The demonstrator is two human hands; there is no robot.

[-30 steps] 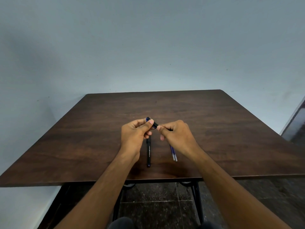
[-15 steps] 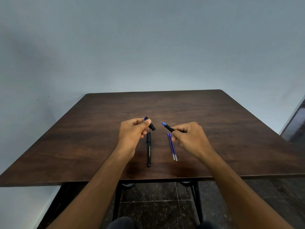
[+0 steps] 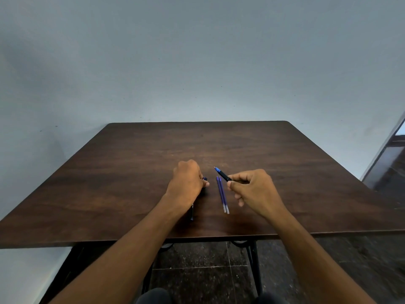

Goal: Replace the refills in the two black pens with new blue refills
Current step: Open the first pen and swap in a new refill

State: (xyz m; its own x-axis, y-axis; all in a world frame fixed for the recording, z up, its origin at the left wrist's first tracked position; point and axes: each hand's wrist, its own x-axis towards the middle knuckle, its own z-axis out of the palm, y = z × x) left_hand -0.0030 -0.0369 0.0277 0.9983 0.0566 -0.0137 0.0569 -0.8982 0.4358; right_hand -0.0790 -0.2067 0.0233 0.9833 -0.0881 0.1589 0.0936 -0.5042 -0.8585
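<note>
Nearest you: the table's front edge (image 3: 197,238), both forearms crossing it.

Second black pen (image 3: 192,212) lies on the table, mostly hidden under your left wrist; only a short dark stretch shows. Untouched as far as I can see.

Two new blue refills (image 3: 222,194) lie side by side just right of your left hand, clear ends toward you, tips away. Nobody's holding them.

Left hand (image 3: 186,183) is knuckles-up, low over the table, fingers curled around a small dark piece with blue on it (image 3: 205,179). Looks like the cap; too little shows to be sure. Can't tell whether it's still pinched or already resting on the wood.

Right hand (image 3: 252,189) is clenched on the uncapped black pen (image 3: 222,175), thumb and forefinger at the barrel, blue tip pointing up and away to the left, clear of the table.

Handling, my read:
- Pen is light, rigid, smooth plastic. Hold the barrel mid-body with one hand and twist the front section with the other; don't grip near the tip.
- Refills are thin, light tubes and will roll and flex. Pinch mid-length, feed straight, don't bend.
- Tip is the fragile end; keep it off the wood.
- Small loose parts will roll, so park them flat, away from the edge.
</note>
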